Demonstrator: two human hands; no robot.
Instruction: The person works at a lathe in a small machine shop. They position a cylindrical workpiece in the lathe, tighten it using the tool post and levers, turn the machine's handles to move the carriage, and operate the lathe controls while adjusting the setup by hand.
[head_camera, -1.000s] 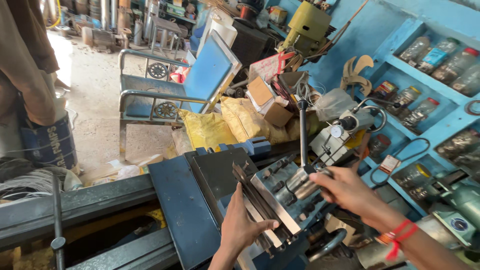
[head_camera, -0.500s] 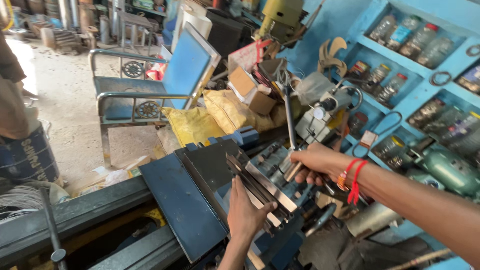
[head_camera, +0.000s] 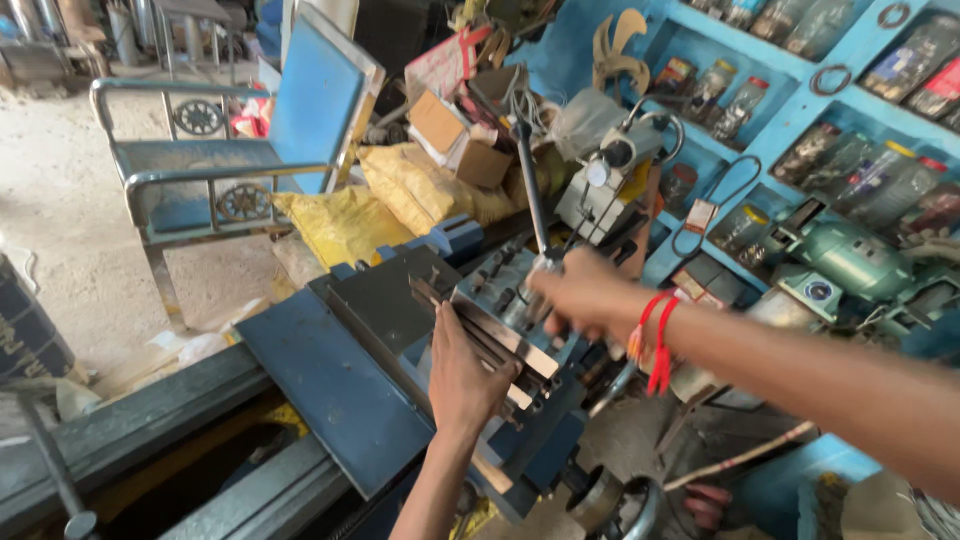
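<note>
I see my left hand (head_camera: 468, 372) flat on the stacked steel bars (head_camera: 500, 335), fingers pressed together over them | my right hand (head_camera: 580, 292) closed around the upright lever handle (head_camera: 533, 190) | bars lie clamped in the blue tool post (head_camera: 520, 400) on the lathe carriage (head_camera: 340, 380) | blue shelves (head_camera: 800, 100) beyond

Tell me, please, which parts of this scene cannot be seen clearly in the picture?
Head view:
- Right hand: motion-blurred; its grip on the long lever is unclear.
- Left hand: its palm hides the flat metal bars beneath.
- Jars on the blue shelves: contents too small and blurred.
- Right forearm: cut off by the frame edge.
</note>
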